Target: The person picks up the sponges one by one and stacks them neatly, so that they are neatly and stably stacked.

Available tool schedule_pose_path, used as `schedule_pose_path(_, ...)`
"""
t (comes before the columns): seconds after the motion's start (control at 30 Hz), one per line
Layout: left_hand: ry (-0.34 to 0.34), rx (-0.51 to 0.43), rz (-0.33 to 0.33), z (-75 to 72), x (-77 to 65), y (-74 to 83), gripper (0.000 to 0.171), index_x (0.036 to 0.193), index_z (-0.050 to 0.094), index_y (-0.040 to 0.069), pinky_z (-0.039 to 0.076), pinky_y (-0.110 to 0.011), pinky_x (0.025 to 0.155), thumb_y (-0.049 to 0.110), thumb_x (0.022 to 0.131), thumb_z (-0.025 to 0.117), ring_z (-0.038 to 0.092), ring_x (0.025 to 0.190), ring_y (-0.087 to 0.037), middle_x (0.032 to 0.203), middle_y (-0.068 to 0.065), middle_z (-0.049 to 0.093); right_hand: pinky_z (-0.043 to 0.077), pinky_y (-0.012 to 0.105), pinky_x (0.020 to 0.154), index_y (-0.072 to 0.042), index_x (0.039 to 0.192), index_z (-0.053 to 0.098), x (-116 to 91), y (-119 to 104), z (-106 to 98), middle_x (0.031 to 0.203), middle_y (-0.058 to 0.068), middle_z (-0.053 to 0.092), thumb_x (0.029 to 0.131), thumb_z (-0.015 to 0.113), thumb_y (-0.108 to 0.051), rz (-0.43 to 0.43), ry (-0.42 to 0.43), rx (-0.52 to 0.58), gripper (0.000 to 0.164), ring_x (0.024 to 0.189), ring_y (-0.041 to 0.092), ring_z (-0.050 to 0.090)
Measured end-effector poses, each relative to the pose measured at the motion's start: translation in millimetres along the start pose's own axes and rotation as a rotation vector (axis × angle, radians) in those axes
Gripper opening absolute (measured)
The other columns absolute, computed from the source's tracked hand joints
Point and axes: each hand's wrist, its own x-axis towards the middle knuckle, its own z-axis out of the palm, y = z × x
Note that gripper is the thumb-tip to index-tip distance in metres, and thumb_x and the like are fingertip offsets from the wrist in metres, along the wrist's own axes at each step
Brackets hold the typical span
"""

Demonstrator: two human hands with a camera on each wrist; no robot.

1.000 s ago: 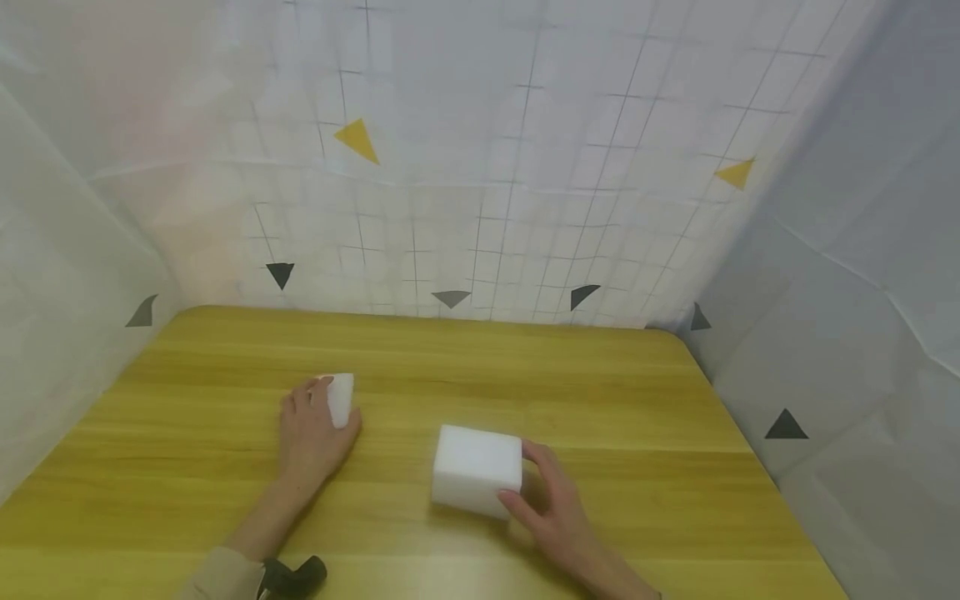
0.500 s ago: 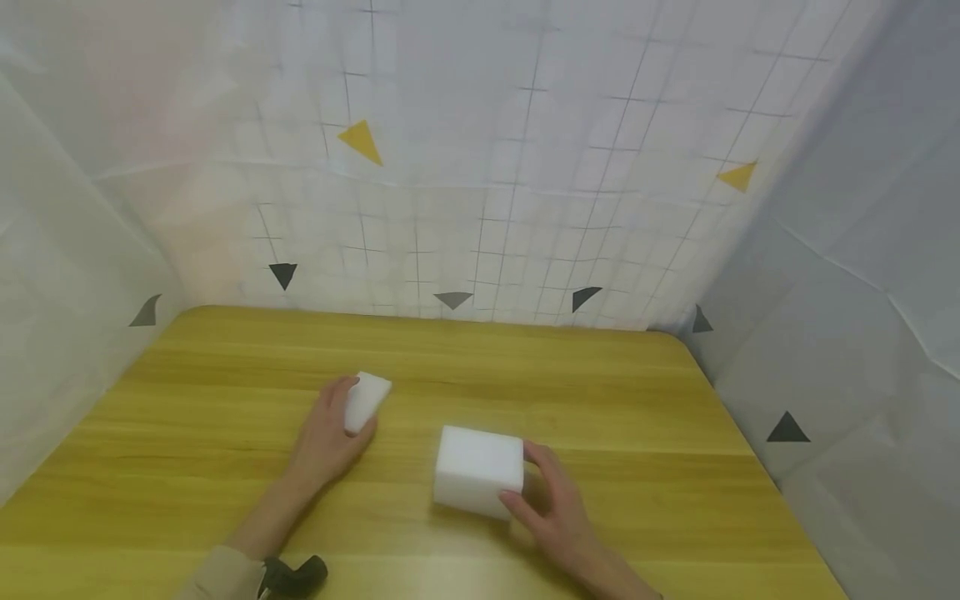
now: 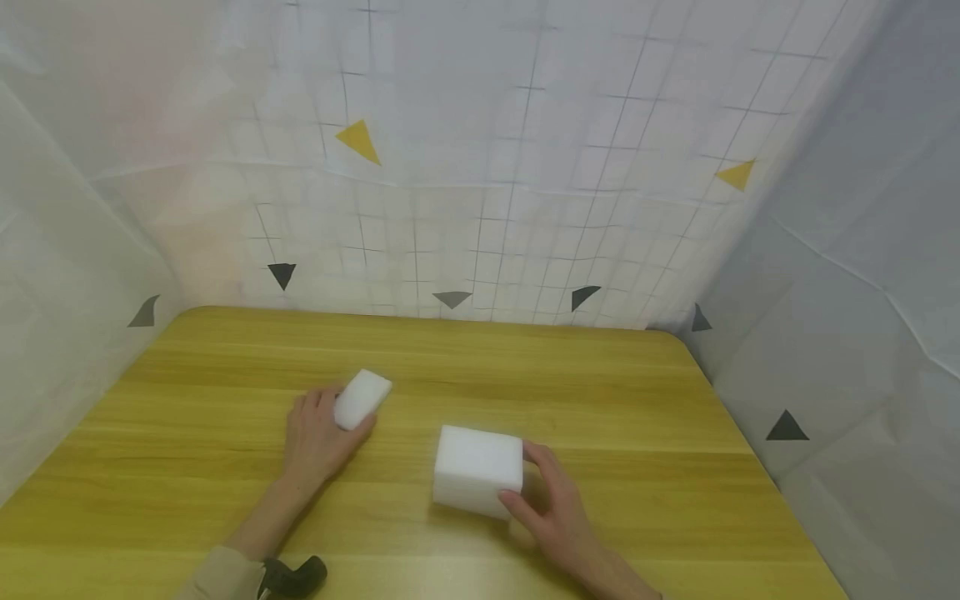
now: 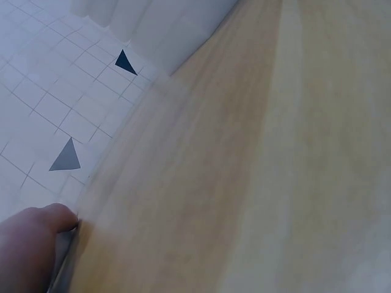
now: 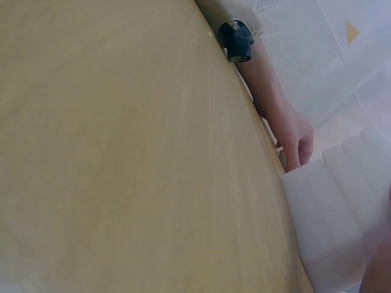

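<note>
A small white sponge lies slantwise on the yellow wooden table, left of centre. My left hand holds it, thumb on its near side and fingers curled over its left end. In the left wrist view only a fingertip shows, against a pale edge of the sponge. A larger white foam block, layered like a stack, stands at centre front. My right hand grips its right end, thumb at the near corner and fingers along the far side. The right wrist view shows that block close up.
White gridded sheets with black and yellow triangle marks wall in the table at the back and both sides. A black wrist device sits on my left forearm, also in the right wrist view. Bare wood lies all round both sponges.
My left hand has shifted the small sponge a little to the right and turned it from upright to slanted. The right hand and the large block have stayed put.
</note>
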Motion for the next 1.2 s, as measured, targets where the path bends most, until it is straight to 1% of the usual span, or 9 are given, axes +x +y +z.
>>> schedule_pose_path(0.17,0.066,-0.018,0.03,-0.9,0.2,-0.5,0.061,0.122,0.063,0.002,0.044,-0.049,0.076,0.041,0.079,0.081,0.055,0.098,-0.04,0.112,-0.021,0.065,0.041,0.02,0.108,-0.02,0.142,0.049,0,1,0,0.132,-0.003,0.059,0.089,0.075,-0.016,-0.006,0.004,-0.001,0.059,0.121,0.016,0.057)
schedule_pose_path(0.3,0.113,-0.075,0.042,-1.6,-0.1,0.0,0.059,0.122,0.064,0.004,0.046,-0.048,0.075,0.038,0.079,0.082,0.057,0.098,-0.038,0.115,-0.019,0.066,0.041,0.02,0.108,-0.019,0.142,0.049,0,2,1,0.132,-0.003,0.059,0.089,0.075,-0.014,-0.02,0.01,0.003,0.06,0.121,0.016,0.057)
schedule_pose_path(0.5,0.143,-0.186,0.059,-1.3,0.1,2.3,0.061,0.128,0.06,0.003,0.052,-0.054,0.082,0.031,0.079,0.085,0.058,0.105,-0.036,0.12,-0.018,0.062,0.041,0.02,0.108,-0.02,0.143,0.048,0,2,1,0.132,-0.003,0.059,0.089,0.075,-0.015,-0.013,0.002,0.006,0.06,0.121,0.017,0.057)
schedule_pose_path(0.7,0.181,-0.246,0.101,2.0,1.3,3.4,0.063,0.128,0.059,0.003,0.054,-0.06,0.084,0.025,0.076,0.087,0.059,0.105,-0.038,0.121,-0.02,0.058,0.041,0.021,0.108,-0.021,0.142,0.048,0,1,1,0.132,-0.004,0.059,0.09,0.075,-0.017,0.009,-0.001,-0.003,0.059,0.121,0.015,0.057)
schedule_pose_path(0.8,0.187,-0.27,0.118,2.3,1.4,5.0,0.064,0.128,0.059,0.003,0.054,-0.058,0.084,0.025,0.076,0.088,0.059,0.106,-0.038,0.122,-0.02,0.057,0.041,0.02,0.108,-0.02,0.142,0.049,0,2,1,0.131,-0.003,0.059,0.089,0.076,-0.016,-0.005,0.005,-0.003,0.06,0.121,0.016,0.057)
schedule_pose_path(0.87,0.189,-0.29,0.144,2.4,1.5,6.2,0.065,0.129,0.058,0.003,0.055,-0.055,0.085,0.023,0.075,0.088,0.059,0.107,-0.036,0.123,-0.019,0.057,0.041,0.02,0.108,-0.02,0.142,0.049,0,3,1,0.131,-0.003,0.059,0.089,0.076,-0.015,-0.01,0.007,-0.001,0.06,0.121,0.016,0.057)
schedule_pose_path(0.97,0.201,-0.32,0.222,3.4,1.6,8.0,0.067,0.131,0.056,0.001,0.055,-0.049,0.089,0.018,0.074,0.088,0.06,0.11,-0.034,0.124,-0.018,0.059,0.041,0.019,0.108,-0.02,0.142,0.049,1,3,2,0.131,-0.003,0.059,0.089,0.076,-0.015,-0.014,0.009,-0.001,0.06,0.12,0.016,0.057)
schedule_pose_path(1.13,0.202,-0.419,0.361,6.5,0.8,11.8,0.068,0.131,0.054,-0.004,0.048,-0.018,0.101,0.006,0.073,0.087,0.059,0.115,-0.033,0.127,-0.018,0.06,0.041,0.019,0.108,-0.019,0.142,0.05,0,5,2,0.131,-0.003,0.06,0.088,0.076,-0.014,-0.028,0.02,-0.003,0.06,0.12,0.016,0.058)
schedule_pose_path(1.2,0.194,-0.469,0.394,7.6,0.1,14.1,0.068,0.132,0.053,-0.006,0.043,-0.011,0.104,0.002,0.072,0.086,0.058,0.116,-0.033,0.129,-0.019,0.059,0.041,0.019,0.107,-0.019,0.142,0.05,0,6,3,0.13,-0.002,0.06,0.088,0.076,-0.014,-0.035,0.022,0.001,0.06,0.119,0.017,0.058)
